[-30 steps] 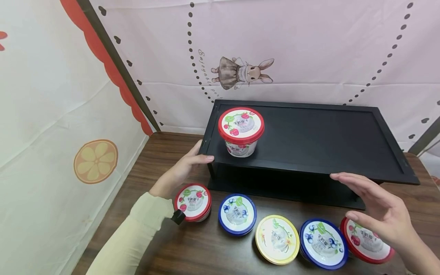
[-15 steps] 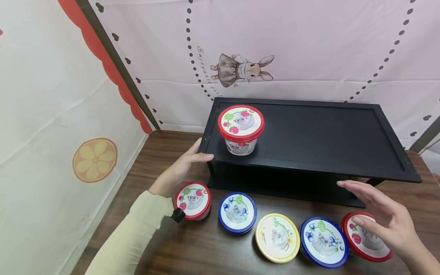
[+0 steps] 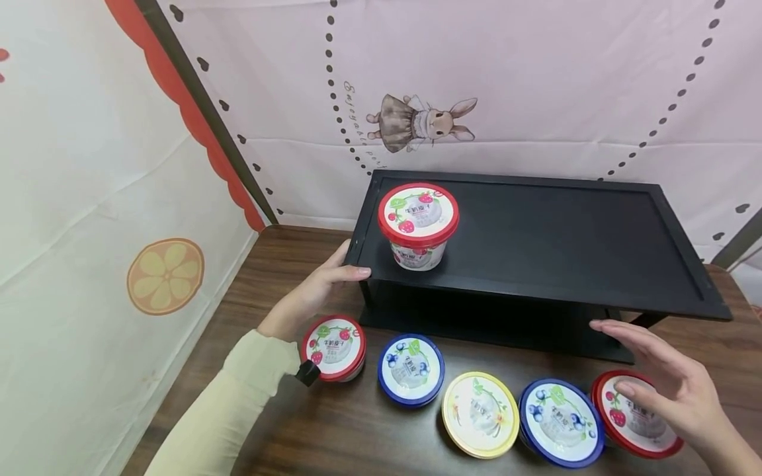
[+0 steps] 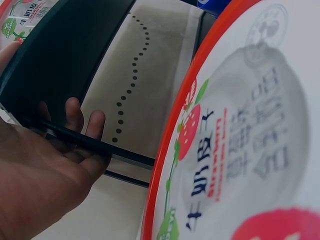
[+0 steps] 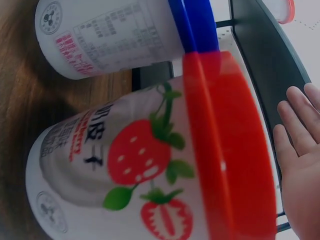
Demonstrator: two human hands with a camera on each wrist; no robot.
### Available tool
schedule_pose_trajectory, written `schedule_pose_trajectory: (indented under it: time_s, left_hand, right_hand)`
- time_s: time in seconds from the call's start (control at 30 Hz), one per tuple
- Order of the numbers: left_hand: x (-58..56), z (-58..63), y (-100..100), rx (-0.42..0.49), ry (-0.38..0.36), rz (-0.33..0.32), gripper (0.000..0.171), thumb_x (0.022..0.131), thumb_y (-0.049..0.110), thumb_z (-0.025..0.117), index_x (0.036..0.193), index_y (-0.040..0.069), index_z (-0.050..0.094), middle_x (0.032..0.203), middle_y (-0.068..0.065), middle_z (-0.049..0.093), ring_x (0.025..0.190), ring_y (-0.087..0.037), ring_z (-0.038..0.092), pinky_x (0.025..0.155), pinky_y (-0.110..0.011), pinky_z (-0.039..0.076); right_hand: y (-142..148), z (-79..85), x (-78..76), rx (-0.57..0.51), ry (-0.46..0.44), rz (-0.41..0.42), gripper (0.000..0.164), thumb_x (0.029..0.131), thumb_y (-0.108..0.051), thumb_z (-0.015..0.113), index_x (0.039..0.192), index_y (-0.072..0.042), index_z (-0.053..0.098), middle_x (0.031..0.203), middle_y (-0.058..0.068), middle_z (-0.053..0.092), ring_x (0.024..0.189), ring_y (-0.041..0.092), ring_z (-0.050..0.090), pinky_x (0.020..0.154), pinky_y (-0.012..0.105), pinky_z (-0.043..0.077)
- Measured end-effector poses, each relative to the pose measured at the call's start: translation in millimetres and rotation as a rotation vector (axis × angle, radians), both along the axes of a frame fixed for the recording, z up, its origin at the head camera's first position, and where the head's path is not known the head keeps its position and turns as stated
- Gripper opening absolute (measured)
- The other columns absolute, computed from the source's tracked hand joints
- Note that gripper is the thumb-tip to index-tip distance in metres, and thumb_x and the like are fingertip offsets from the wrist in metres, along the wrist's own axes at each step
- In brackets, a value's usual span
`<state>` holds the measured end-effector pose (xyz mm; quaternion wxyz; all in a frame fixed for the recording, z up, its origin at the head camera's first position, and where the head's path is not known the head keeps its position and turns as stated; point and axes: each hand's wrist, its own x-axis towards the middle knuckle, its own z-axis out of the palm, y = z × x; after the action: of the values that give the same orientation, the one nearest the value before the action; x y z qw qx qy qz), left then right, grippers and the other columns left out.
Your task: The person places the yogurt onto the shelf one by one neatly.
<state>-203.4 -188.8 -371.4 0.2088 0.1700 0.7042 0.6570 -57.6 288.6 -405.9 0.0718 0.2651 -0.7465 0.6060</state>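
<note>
My left hand (image 3: pixel 312 291) grips the left end of a black shelf (image 3: pixel 553 238), the thumb on its top board. In the left wrist view the fingers (image 4: pixel 75 115) curl round a thin bar at the shelf's end. On top of the shelf, near that end, stands a red-lidded strawberry tub (image 3: pixel 419 218). My right hand (image 3: pixel 669 377) is held with spread, relaxed fingers over the right red-lidded tub (image 3: pixel 634 413) and holds nothing. Seen from the right wrist, that tub (image 5: pixel 135 155) is upright beside a blue-lidded tub (image 5: pixel 110 35), and the hand is apart from it.
Along the wooden table (image 3: pixel 333 430) in front of the shelf stand a red-lidded tub (image 3: pixel 335 348) by the left wrist, a blue-lidded tub (image 3: pixel 411 370), a yellow-lidded tub (image 3: pixel 480 414) and another blue-lidded tub (image 3: pixel 561 422). A printed cloth (image 3: pixel 536 79) hangs behind.
My right hand has shifted slightly right and down, away from the shelf's front edge. The left hand stays on the shelf, and the tubs stand where they were.
</note>
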Motion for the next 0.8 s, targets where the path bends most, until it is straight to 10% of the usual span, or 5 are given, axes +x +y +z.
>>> schedule_pose_trajectory:
  time_s: [0.43,0.8]
  left_hand:
    - [-0.6,-0.8,-1,-0.021,0.001,0.0,0.067,0.093,0.028,0.054,0.152,0.023,0.023,0.147,-0.007,0.029,0.134,-0.029,0.024,0.109,-0.062,0.016]
    - [-1.0,-0.5,0,-0.026,0.013,0.01,0.07,0.091,0.028,0.054,0.153,0.02,0.022,0.148,-0.008,0.027,0.134,-0.031,0.023,0.109,-0.061,0.014]
  right_hand:
    - [12,-10.5,8.8,-0.002,-0.068,-0.019,0.07,0.074,0.032,0.056,0.14,0.016,0.037,0.143,0.023,0.043,0.136,0.023,0.034,0.105,0.019,0.029]
    - [23,-9.5,21.8,0.198,-0.167,-0.14,0.074,0.08,0.025,0.058,0.147,0.007,0.033,0.146,0.016,0.041,0.136,0.015,0.033,0.104,0.016,0.027]
